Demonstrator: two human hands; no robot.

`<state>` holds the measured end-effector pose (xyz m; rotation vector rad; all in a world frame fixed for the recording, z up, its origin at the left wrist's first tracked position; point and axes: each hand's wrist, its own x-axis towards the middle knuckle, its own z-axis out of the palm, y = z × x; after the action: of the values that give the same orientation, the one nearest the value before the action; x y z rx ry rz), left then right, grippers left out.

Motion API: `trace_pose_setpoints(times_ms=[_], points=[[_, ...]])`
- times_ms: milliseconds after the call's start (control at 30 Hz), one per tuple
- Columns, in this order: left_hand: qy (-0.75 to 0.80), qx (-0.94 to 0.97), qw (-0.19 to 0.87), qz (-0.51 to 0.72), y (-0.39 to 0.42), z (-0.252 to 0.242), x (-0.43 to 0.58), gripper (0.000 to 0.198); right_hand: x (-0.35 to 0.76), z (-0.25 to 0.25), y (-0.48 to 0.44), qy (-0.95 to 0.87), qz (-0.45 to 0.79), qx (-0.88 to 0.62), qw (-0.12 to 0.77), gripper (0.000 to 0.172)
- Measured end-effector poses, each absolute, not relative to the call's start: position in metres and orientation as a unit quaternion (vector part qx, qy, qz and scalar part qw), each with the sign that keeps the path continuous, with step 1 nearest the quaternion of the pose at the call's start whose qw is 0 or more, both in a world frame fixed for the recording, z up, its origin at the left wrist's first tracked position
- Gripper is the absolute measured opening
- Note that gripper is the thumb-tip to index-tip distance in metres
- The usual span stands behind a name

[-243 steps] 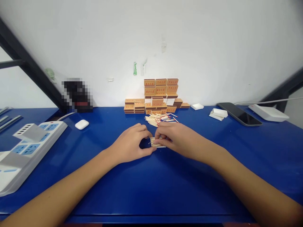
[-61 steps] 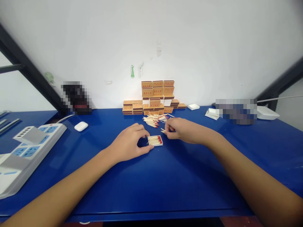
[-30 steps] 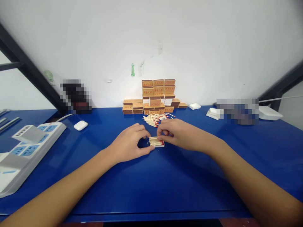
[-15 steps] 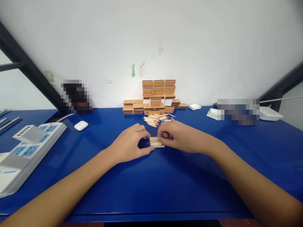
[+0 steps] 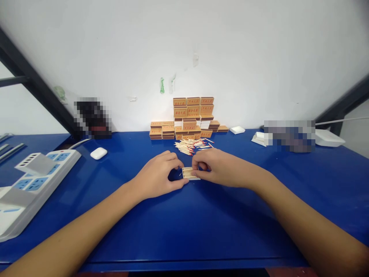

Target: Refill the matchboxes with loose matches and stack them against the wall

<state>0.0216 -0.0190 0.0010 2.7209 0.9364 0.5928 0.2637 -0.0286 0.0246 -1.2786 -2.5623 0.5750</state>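
Observation:
A small white matchbox tray (image 5: 195, 179) lies on the blue table, with matches (image 5: 188, 172) laid lengthwise in it. My left hand (image 5: 160, 176) grips the tray's left end, thumb at the near corner and index finger at the far one. Over the right end, my right hand (image 5: 215, 166) has its thumb and bent index finger pinched on matches, covering their heads. Beyond the hands is a loose pile of red-tipped matches (image 5: 186, 147). A tiny dark-tipped bit lies by the left fingers.
Orange matchboxes (image 5: 193, 111) are stacked against the wall. White trays stand farther right, one flat tray (image 5: 237, 130) among them. At left are a white earphone case (image 5: 98, 153) and a large power strip (image 5: 43, 181). Two pixelated objects stand at the back.
My right thumb and index finger have shifted slightly at the tray's right end, and the red heads seen there are now covered. The left hand holds still.

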Motion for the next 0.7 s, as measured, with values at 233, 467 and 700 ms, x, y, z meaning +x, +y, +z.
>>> trace_pose_setpoints(times_ms=[233, 467, 700], points=[[0.323, 0.921, 0.107, 0.192, -0.0195, 0.0009, 0.0208, 0.026, 0.2647, 0.027, -0.0245, -0.877, 0.16, -0.434, 0.129, 0.012], [0.321, 0.921, 0.103, 0.195, -0.0192, 0.0002, 0.0202, 0.025, 0.2666, 0.0261, -0.0232, -0.88, 0.155, -0.431, 0.123, 0.01], [0.319, 0.921, 0.102, 0.2, -0.0194, 0.0012, 0.0217, 0.024, 0.2695, 0.0209, -0.0252, -0.881, 0.167, -0.423, 0.13, 0.008]])
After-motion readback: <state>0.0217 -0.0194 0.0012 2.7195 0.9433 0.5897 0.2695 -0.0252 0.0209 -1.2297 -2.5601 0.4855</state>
